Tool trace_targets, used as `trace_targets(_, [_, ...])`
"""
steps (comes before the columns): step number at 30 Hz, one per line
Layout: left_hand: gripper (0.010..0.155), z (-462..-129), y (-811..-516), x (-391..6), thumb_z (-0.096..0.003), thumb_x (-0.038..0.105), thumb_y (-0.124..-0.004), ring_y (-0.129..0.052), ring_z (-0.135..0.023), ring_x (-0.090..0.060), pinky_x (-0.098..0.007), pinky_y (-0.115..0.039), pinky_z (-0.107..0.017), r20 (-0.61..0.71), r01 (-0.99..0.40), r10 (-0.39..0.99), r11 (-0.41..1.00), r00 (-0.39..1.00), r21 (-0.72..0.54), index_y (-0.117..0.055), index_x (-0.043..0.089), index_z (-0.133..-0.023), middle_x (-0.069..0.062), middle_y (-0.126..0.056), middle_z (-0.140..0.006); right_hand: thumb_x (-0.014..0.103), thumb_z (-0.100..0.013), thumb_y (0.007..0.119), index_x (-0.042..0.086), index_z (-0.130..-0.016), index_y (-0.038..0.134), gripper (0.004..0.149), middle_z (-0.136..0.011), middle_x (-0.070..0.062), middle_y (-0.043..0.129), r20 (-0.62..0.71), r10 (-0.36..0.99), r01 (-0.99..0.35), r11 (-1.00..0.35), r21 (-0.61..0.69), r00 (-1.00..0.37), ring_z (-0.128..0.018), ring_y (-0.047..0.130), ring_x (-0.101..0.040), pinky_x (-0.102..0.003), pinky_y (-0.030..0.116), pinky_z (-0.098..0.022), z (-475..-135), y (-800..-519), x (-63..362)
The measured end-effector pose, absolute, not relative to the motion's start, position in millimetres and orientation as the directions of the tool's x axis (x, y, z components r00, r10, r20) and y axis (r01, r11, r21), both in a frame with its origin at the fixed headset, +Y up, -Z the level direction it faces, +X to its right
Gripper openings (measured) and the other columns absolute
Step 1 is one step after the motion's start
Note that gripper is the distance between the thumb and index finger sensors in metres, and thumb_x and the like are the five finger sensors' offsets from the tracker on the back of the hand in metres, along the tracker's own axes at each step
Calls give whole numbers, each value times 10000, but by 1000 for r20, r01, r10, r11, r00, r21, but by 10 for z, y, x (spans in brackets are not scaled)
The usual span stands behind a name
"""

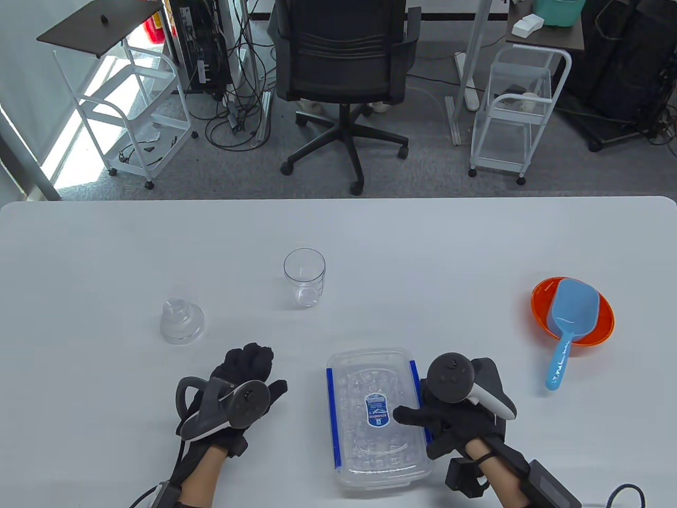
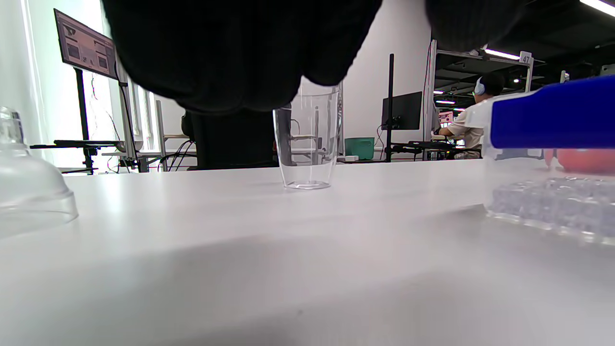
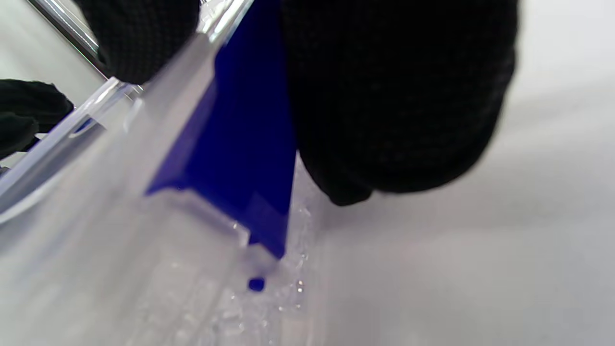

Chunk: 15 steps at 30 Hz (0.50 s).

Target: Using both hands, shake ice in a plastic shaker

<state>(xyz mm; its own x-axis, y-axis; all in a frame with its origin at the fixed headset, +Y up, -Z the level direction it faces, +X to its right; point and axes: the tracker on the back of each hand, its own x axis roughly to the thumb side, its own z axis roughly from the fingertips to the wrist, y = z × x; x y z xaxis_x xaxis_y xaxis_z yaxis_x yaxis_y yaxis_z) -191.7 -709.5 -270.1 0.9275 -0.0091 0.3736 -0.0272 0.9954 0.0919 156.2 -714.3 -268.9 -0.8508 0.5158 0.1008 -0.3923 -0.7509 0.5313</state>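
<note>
A clear plastic shaker cup [image 1: 304,278] stands upright and empty mid-table; it also shows in the left wrist view [image 2: 308,139]. Its clear domed lid [image 1: 181,320] sits apart to the left, seen at the left edge of the left wrist view [image 2: 29,187]. A lidded clear ice box [image 1: 376,418] with blue side clips lies near the front edge, full of ice. My right hand [image 1: 449,418] grips the box's right side, thumb on the lid, fingers on the blue clip [image 3: 240,144]. My left hand [image 1: 240,383] rests on the table left of the box, holding nothing.
An orange bowl [image 1: 603,323] with a light blue scoop [image 1: 571,323] in it sits at the right of the table. An office chair, two white carts and cables stand on the floor beyond the table's far edge.
</note>
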Motion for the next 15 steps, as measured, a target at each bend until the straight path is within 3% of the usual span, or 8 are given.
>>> trace_targets(15, [694,-2697,-7108,-1824,-595,564,-591,-741,-975,-518,-530,-707,-669,405,-23,-7,997,914,70,-541,100,-1109,-243,-654,-1147,452,-527,741,-331,-881,482,898,-534,-229,993,-5,623,-497,-620,607,-782,-242,1126,-244,-240,1012,-87,-2654,-7222,1521])
